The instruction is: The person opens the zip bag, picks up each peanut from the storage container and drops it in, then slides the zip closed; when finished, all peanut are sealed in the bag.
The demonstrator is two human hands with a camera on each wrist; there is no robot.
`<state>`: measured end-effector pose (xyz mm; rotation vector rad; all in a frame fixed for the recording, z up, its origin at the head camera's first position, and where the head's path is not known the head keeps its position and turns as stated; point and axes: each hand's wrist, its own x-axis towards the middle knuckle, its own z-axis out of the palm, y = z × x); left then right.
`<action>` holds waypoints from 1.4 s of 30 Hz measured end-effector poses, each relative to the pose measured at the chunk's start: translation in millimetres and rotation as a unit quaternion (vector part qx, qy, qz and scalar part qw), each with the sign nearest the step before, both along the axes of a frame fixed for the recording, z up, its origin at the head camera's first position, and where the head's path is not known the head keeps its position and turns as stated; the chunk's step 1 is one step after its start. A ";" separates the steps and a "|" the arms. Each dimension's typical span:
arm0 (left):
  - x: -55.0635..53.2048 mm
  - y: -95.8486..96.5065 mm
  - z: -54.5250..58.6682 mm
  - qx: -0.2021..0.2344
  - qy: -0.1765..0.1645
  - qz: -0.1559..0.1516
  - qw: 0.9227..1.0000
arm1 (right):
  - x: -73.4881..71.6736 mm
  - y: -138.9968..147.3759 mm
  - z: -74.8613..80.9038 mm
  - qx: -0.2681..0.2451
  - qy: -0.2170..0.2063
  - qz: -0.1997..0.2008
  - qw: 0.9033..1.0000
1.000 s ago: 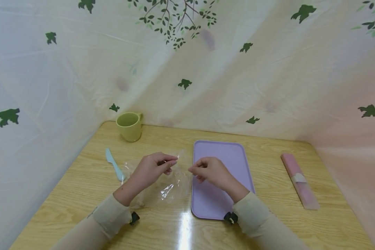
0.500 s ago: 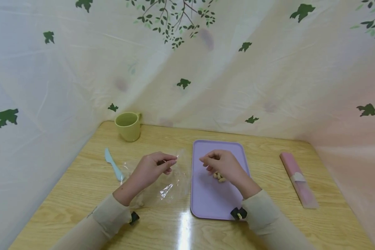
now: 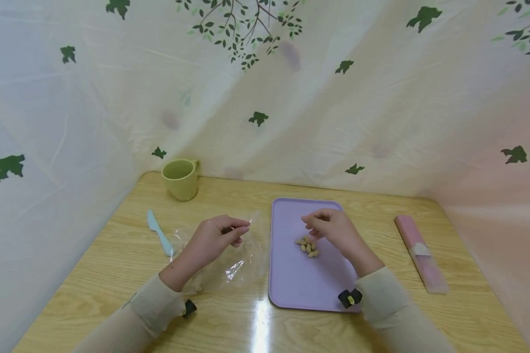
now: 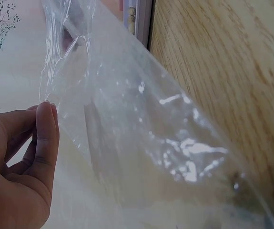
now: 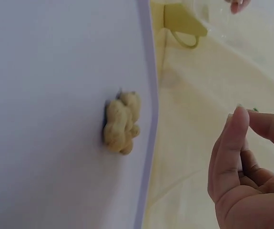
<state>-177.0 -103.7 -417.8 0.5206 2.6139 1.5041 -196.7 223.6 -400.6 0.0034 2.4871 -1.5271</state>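
Observation:
My left hand (image 3: 212,241) pinches the edge of a clear plastic bag (image 3: 243,267), which spreads down beside it in the left wrist view. A few pale lumps (image 3: 196,288) show low in the bag, near the left wrist. Over the lilac tray (image 3: 287,287), my right hand (image 3: 337,233) has thumb and fingertips brought together, and nothing shows between them. A small pile of peanuts (image 3: 308,248) lies on the tray just below those fingertips. In the right wrist view the peanuts (image 5: 122,124) sit apart from the right hand (image 5: 251,167).
A green mug (image 3: 180,180) stands at the back left of the wooden table (image 3: 229,326). Left of the bag lies a light blue knife (image 3: 160,232). A pink folded case with a white band (image 3: 419,252) lies to the right. Patterned cloth (image 3: 300,117) hangs behind.
My right hand has moved right from beside the bag to above the tray, uncovering the peanuts. My left hand has stayed in place with the bag's edge.

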 end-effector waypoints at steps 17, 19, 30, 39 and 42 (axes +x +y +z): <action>1.2 -0.6 0.0 -0.009 -0.005 0.006 1.000 | -4.6 24.9 -25.4 0.145 -0.055 0.057 0.986; 1.5 -0.6 0.1 -0.009 -0.004 0.005 1.000 | -5.7 24.5 -30.1 0.143 -0.062 0.061 0.986; 1.6 -0.9 -0.2 -0.005 -0.003 0.006 1.000 | -7.6 21.7 -40.2 0.150 -0.059 0.064 0.985; 2.1 -0.5 2.8 -0.012 -0.010 0.006 1.000 | -9.5 16.0 -40.3 0.160 -0.058 0.052 0.984; 1.9 -0.6 2.9 -0.012 -0.010 0.004 1.000 | -9.0 14.3 -39.9 0.163 -0.052 0.055 0.984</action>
